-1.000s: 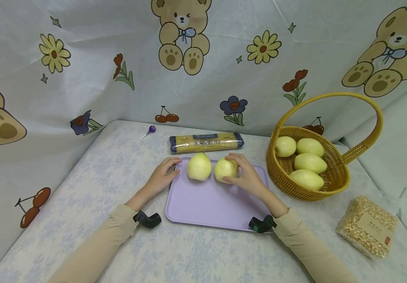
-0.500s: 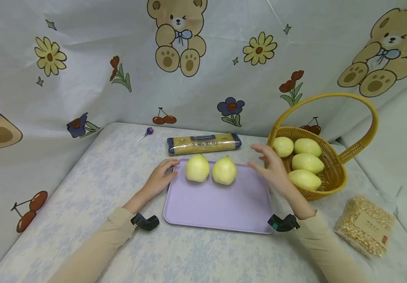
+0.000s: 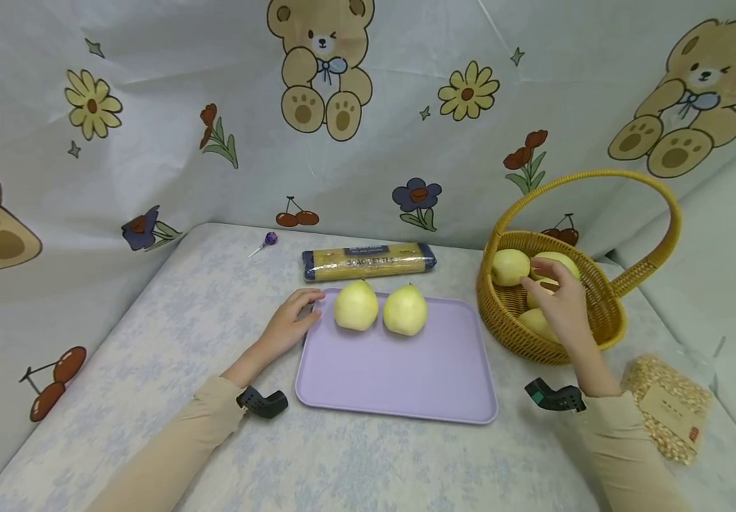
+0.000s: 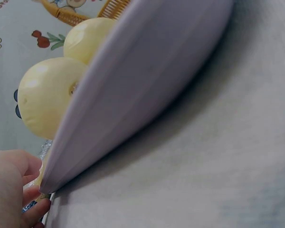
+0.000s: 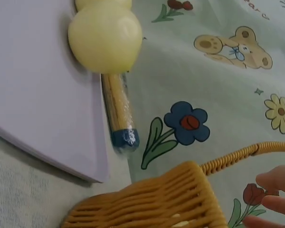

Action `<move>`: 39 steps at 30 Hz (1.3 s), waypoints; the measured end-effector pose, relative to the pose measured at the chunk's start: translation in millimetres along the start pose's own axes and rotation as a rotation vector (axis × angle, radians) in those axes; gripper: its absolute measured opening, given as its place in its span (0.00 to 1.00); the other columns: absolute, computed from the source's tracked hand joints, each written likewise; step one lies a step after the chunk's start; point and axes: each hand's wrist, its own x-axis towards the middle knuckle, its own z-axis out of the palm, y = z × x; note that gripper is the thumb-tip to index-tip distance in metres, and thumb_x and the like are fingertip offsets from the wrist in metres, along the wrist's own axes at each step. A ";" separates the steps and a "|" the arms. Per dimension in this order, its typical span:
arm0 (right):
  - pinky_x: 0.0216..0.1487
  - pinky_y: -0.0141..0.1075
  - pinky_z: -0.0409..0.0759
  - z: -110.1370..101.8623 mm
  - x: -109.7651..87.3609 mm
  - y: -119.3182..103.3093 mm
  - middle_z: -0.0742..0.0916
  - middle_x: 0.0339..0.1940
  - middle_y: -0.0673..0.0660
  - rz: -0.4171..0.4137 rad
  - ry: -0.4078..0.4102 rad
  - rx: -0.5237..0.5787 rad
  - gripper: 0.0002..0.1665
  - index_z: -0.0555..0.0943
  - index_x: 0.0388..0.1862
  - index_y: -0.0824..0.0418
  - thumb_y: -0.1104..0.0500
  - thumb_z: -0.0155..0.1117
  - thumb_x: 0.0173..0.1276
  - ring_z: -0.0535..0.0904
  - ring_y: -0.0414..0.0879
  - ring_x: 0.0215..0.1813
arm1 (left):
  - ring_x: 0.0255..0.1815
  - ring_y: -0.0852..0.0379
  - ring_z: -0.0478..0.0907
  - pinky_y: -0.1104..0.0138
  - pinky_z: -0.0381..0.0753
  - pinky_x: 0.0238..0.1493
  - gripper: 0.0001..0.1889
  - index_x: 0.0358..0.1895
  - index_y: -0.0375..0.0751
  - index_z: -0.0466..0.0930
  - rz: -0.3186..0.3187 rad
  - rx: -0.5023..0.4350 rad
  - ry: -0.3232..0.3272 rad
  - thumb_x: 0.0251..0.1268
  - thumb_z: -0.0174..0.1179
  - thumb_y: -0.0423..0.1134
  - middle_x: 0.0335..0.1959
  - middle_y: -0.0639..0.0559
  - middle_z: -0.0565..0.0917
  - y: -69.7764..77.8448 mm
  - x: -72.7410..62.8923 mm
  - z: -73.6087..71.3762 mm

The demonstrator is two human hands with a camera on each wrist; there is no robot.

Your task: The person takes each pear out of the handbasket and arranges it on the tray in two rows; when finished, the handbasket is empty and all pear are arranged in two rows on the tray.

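Observation:
In the head view my left hand [image 3: 291, 320] holds the back left corner of a lilac tray [image 3: 400, 370]. Its fingers curve about the rim [image 4: 61, 161] in the left wrist view. Two pale yellow pears, a left one [image 3: 356, 306] and a right one [image 3: 404, 311], sit side by side at the tray's back. My right hand [image 3: 562, 302] is over a wicker basket [image 3: 502, 320] with its fingers spread and partly covers several more pears in it. The nearest uncovered one is a pear [image 3: 510, 267] left of the fingertips. Nothing shows between the right fingers [image 5: 275, 180] in the right wrist view.
A spaghetti pack [image 3: 370, 262] lies behind the tray. A lollipop [image 3: 269, 239] is at the back left. A bag of yellow kernels [image 3: 668, 409] lies at the right, partly behind the right forearm. The basket's tall handle [image 3: 630, 173] arches over its opening.
My right hand has let go of the right pear on the tray and moved right, over the basket. The left hand has stayed at the tray's corner.

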 end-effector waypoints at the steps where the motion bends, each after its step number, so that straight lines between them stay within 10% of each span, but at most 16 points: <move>1: 0.47 0.18 0.69 -2.1 0.5 2.5 0.77 0.52 0.42 0.011 0.010 -0.007 0.25 0.73 0.61 0.65 0.53 0.59 0.69 0.69 0.23 0.48 | 0.66 0.44 0.69 0.51 0.66 0.70 0.19 0.62 0.37 0.73 -0.002 0.000 0.000 0.69 0.54 0.36 0.65 0.42 0.71 0.3 -0.1 0.2; 11: 0.56 0.40 0.74 -12.1 7.8 17.5 0.76 0.61 0.65 0.166 0.043 -0.060 0.30 0.70 0.63 0.67 0.48 0.55 0.71 0.70 0.61 0.64 | 0.66 0.44 0.69 0.51 0.66 0.70 0.19 0.61 0.36 0.73 0.007 0.006 0.004 0.69 0.54 0.36 0.65 0.42 0.71 -0.4 -0.2 0.7; 20: 0.62 0.50 0.73 -15.3 11.4 27.9 0.75 0.63 0.69 0.202 0.061 -0.090 0.29 0.69 0.63 0.69 0.52 0.55 0.71 0.68 0.62 0.66 | 0.66 0.44 0.69 0.51 0.66 0.70 0.19 0.61 0.37 0.73 0.004 0.007 0.002 0.69 0.54 0.35 0.65 0.42 0.71 -1.3 0.0 0.8; 28: 0.45 0.26 0.70 -15.2 11.6 34.7 0.75 0.64 0.68 0.246 0.083 -0.089 0.29 0.70 0.64 0.68 0.52 0.55 0.70 0.67 0.61 0.66 | 0.66 0.44 0.70 0.51 0.66 0.70 0.19 0.60 0.36 0.73 0.008 0.012 0.004 0.68 0.54 0.35 0.65 0.42 0.71 -0.6 0.6 0.9; 39: 0.58 0.57 0.69 -12.9 11.4 40.3 0.74 0.60 0.76 0.246 0.073 -0.164 0.28 0.70 0.62 0.74 0.57 0.56 0.68 0.68 0.67 0.62 | 0.69 0.44 0.66 0.51 0.64 0.71 0.18 0.60 0.36 0.74 0.000 0.018 0.004 0.68 0.54 0.35 0.65 0.42 0.71 -0.1 0.2 0.7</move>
